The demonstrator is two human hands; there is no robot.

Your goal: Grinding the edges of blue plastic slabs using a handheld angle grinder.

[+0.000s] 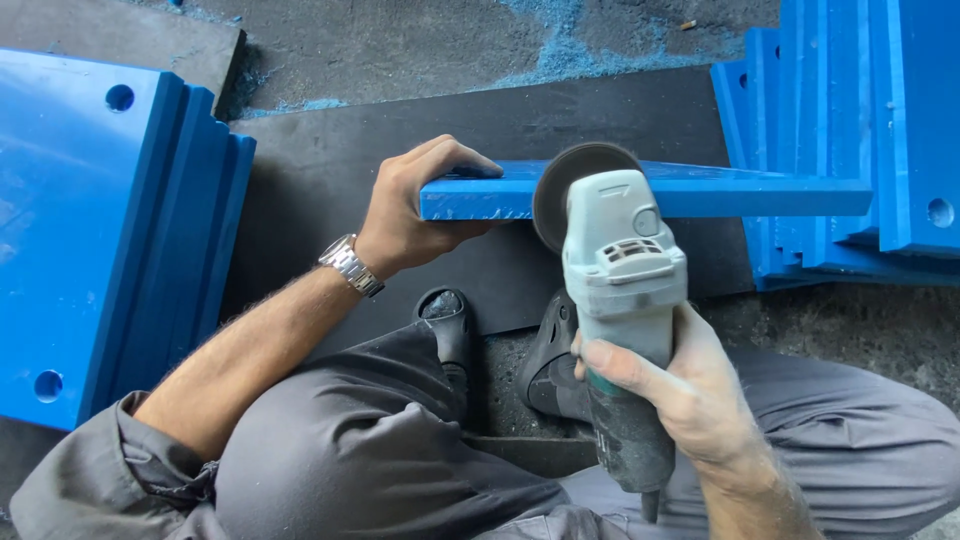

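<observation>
Left hand (405, 215) grasping blue plate (700, 192) edge, right hand (690, 385) clenched on angle grinder (622, 270), blue plates stacked (90, 230) leftward

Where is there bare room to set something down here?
The dark mat lies bare between the left stack of blue boards and the left hand. It is crowded on the right, where the grinder, right hand and right stack meet.

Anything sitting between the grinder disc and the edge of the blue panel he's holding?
Nothing visible. The grinder, gripped by the right hand, has its disc right at the blue panel edge, while the left hand holds the panel's end, clear of the disc.
</observation>
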